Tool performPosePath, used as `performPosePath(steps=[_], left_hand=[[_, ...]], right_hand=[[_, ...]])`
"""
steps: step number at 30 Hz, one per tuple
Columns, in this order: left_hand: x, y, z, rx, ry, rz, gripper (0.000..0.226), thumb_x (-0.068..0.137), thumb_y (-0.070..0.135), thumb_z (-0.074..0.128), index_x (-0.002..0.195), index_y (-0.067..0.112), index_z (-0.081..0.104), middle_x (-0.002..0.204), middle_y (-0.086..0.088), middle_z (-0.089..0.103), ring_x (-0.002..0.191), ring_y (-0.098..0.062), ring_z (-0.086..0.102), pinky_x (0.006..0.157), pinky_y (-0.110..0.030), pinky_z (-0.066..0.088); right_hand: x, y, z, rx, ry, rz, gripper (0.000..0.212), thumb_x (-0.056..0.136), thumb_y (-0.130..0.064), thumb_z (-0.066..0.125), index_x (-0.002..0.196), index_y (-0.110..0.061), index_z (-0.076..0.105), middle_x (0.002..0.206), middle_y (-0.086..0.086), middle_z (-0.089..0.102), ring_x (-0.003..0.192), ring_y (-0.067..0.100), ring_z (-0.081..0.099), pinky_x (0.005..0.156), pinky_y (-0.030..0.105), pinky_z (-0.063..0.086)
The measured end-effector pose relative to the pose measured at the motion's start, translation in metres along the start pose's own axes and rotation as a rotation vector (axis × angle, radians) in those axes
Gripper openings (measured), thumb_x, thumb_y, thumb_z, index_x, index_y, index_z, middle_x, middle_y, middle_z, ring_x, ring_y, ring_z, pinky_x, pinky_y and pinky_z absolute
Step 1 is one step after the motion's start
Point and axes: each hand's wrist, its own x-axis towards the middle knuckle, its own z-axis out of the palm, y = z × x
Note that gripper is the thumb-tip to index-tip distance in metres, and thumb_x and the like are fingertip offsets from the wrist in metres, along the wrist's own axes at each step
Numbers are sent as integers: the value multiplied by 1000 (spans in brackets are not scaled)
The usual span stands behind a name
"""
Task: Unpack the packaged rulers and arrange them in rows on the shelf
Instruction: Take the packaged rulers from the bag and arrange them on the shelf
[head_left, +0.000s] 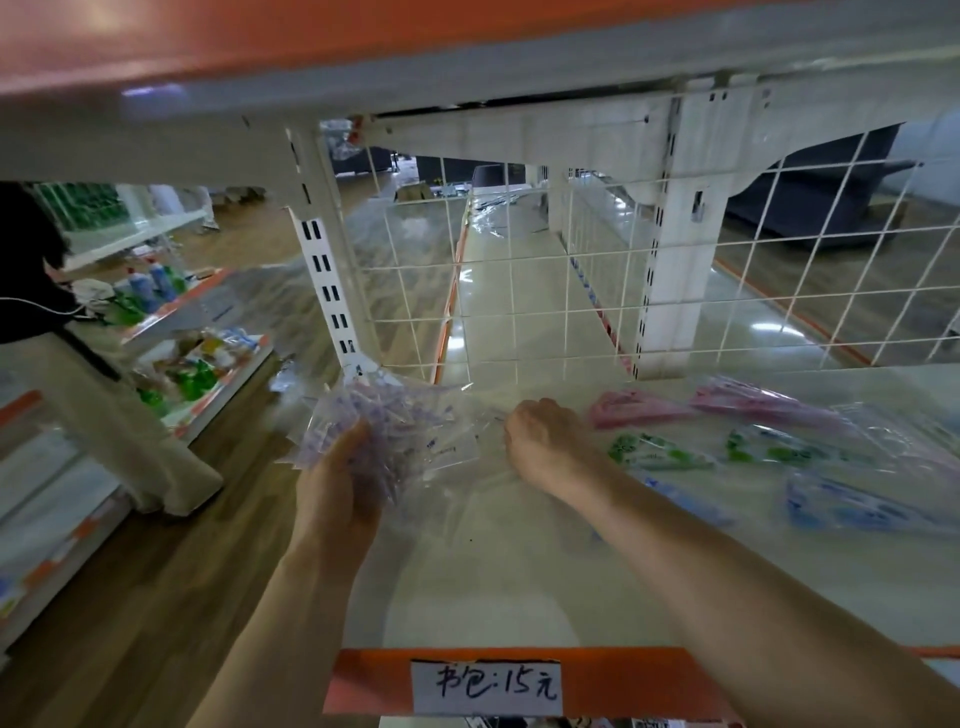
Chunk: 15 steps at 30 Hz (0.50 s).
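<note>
Orange shelf lip (519, 675) at bottom edge, carrying a white handwritten price label (485, 686). Both bare forearms reach over it onto the pale shelf (493, 587).

Left hand (337, 467): at the shelf's left end, fingers curled up round a bundle of purple rulers (384, 421), which sits in crumpled clear film and is held just above the shelf corner. Firm grip.

Right hand (540, 436): knuckles up, fingers curled under, closed on the clear wrapper (467, 447) that trails from the bundle. Fingertips hidden; the pinch itself is blurred.

Already lying on the shelf to the right of the hands, in rows running front to back:
- pink ruler packs (639, 410), farthest back, near the wire grid
- green ruler packs (654, 454), middle row
- blue ruler packs (857, 506), nearest row, under loose clear film

White wire grid (519, 291) backs the shelf; more shelving shows through it.

Left of frame: another person (104, 415) in pale trousers stands on the wood floor beside a lower shelf holding bottles (150, 291).
</note>
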Motion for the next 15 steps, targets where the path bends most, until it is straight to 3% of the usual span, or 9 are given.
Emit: performPosePath(steps=[2,6,10,13,15], left_hand=[[1,-2,0,6,-9,-8,38,92,14,56,129,2,56,117,-22,60,105,-36,58,98,-49,46],[1,-3,1,40,-5,-22,37,93,12,55,128,2,56,116,-20,64,104,-34,62,95,-48,48],[-6,0,9,35,-23,-20,41,92,13,55,129,-3,52,102,-16,65,83,-29,66,74,-41,57],[-9,2,12,6,-37,-51,39,93,10,53,131,0,53,113,-16,65,112,-39,59,102,-53,44],[-10,3,13,-20,-63,-63,40,94,11,52,132,0,52,121,-18,63,122,-42,52,108,-55,36]], right_hand=[[2,0,0,-17,5,-17,25,93,-2,43,110,-3,61,112,14,61,106,31,56,83,36,45],[7,5,3,-21,-19,-54,29,93,0,40,113,-3,61,115,14,60,110,30,55,86,36,45],[14,17,-17,293,4,50,32,95,-13,44,122,-12,62,126,11,60,116,29,56,92,32,44],[13,14,-48,732,52,128,30,95,-18,49,105,5,66,111,22,66,103,36,61,87,41,48],[8,5,-61,918,5,117,30,93,-19,54,98,8,66,99,26,66,86,35,63,76,40,51]])
